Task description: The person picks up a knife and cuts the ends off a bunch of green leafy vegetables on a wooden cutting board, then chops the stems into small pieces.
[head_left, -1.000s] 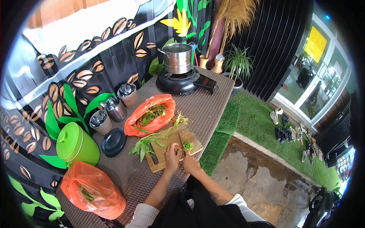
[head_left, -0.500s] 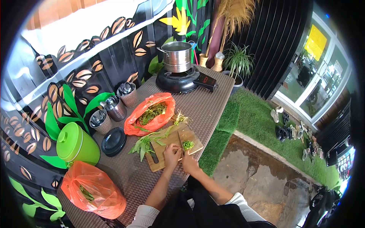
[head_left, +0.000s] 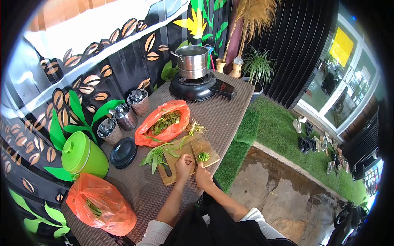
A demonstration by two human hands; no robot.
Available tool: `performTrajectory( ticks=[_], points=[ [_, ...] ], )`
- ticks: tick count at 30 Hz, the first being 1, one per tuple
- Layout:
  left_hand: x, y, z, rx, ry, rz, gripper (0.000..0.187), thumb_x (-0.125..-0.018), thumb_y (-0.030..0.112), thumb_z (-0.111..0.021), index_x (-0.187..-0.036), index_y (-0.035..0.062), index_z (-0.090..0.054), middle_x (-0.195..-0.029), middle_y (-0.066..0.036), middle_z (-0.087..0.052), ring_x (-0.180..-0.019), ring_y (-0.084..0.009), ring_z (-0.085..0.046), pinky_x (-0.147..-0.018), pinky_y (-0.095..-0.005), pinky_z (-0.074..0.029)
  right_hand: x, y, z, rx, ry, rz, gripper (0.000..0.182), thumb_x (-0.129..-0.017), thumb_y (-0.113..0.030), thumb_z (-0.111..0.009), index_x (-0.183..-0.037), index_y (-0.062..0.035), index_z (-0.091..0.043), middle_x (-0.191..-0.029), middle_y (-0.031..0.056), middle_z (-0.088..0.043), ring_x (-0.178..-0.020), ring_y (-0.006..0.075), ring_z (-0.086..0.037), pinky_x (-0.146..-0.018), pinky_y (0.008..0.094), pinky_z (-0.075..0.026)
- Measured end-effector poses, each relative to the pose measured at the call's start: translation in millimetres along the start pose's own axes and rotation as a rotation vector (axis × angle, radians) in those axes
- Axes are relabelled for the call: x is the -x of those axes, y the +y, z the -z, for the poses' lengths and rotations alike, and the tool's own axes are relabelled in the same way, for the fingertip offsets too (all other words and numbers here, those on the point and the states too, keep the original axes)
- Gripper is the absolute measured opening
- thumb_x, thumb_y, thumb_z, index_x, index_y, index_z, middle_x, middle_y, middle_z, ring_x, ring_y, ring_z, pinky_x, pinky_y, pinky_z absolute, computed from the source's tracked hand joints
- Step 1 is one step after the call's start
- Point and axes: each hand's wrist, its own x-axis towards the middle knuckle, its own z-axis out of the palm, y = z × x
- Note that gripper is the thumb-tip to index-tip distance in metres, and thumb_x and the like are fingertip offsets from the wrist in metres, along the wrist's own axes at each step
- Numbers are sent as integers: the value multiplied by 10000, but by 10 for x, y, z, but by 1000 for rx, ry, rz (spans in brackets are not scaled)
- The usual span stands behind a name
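A wooden cutting board (head_left: 201,143) lies near the table's front edge. My right hand (head_left: 203,177) is wrapped round the handle of a knife (head_left: 194,150), whose blade points away from me across the board. Just right of the blade sits a small heap of chopped greens (head_left: 203,156). My left hand (head_left: 185,165) rests on the board left of the knife, its fingers curled together; whatever they pinch is hidden. Long leafy greens (head_left: 156,156) spread over the board's left end. Pale, rooty stem ends (head_left: 195,127) lie at its far edge.
Behind the board stands an open orange bag of greens (head_left: 163,123); another orange bag (head_left: 102,207) is at the near left. A green lidded bucket (head_left: 84,158), dark plates (head_left: 123,153) and cutlery cups (head_left: 125,117) line the wall. A steel pot (head_left: 192,63) sits on a black stove (head_left: 191,90).
My right hand and the knife handle have shifted very slightly left and down. My left hand stays on the board with curled fingers. The view has moved a touch.
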Motion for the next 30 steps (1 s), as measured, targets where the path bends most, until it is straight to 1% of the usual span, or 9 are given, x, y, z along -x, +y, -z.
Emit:
performTrajectory(
  ticks=[4,9,12,14,17,21,23,25,30],
  points=[
    [35,-101,-44,90,26,12,246,-707,-31,-687,-930,-9,-584,-745,-57,-657,-620,-87,-559,-583,-233,-460,-220,85,59,-101,23,79,316,-900,-197,-456,-1113,10,-348,-898,311,-613,-869,451,-619,-755,523,-494],
    [75,124,3,78,37,14,227,-720,-24,-677,-926,-11,-582,-750,-71,-655,-634,-106,-569,-601,-238,-466,-63,71,-126,-26,71,64,315,-913,-216,-449,-1111,10,-353,-891,311,-611,-847,457,-617,-742,524,-493],
    [120,132,17,-3,61,-63,196,-730,-10,-672,-908,-9,-590,-764,-91,-655,-640,-148,-590,-617,-260,-477,-77,59,-105,-26,117,58,322,-919,-227,-445,-1111,15,-355,-890,313,-609,-847,465,-612,-741,525,-490],
    [183,79,8,-124,112,-275,178,-754,-38,-662,-914,-18,-586,-764,-87,-662,-664,-135,-613,-623,-242,-490,-131,68,0,-44,104,69,320,-918,-224,-442,-1112,16,-355,-892,312,-610,-849,465,-612,-742,524,-490],
    [171,-26,-23,-20,100,-190,173,-760,-34,-657,-915,-19,-583,-786,-93,-669,-688,-127,-620,-640,-252,-498,-192,107,82,-113,-18,108,324,-913,-206,-436,-1133,16,-352,-896,303,-614,-853,455,-617,-744,518,-494],
    [77,-1,32,26,17,-66,190,-748,-40,-669,-916,-19,-581,-804,-86,-668,-721,-114,-622,-633,-243,-494,-88,92,-184,-41,93,79,304,-911,-198,-429,-1123,7,-356,-878,296,-618,-845,456,-616,-738,520,-493],
    [31,-15,64,144,-10,59,205,-699,-20,-705,-876,-4,-602,-757,-91,-662,-668,-139,-619,-610,-254,-489,-96,60,-183,-19,132,39,302,-910,-201,-431,-1119,5,-357,-873,298,-617,-844,457,-615,-737,523,-491],
    [17,-35,53,112,19,43,218,-691,-29,-710,-878,-6,-601,-751,-82,-660,-655,-122,-606,-604,-242,-484,-130,6,-59,-1,82,48,274,-866,-140,-481,-1078,-14,-362,-856,249,-644,-831,428,-637,-698,500,-514],
    [76,-30,22,18,101,-17,224,-694,-34,-711,-885,-8,-598,-728,-65,-653,-622,-107,-577,-594,-224,-477,-125,92,85,7,85,61,262,-876,-142,-449,-1082,-8,-358,-846,278,-632,-834,421,-636,-709,504,-508]
  ],
)
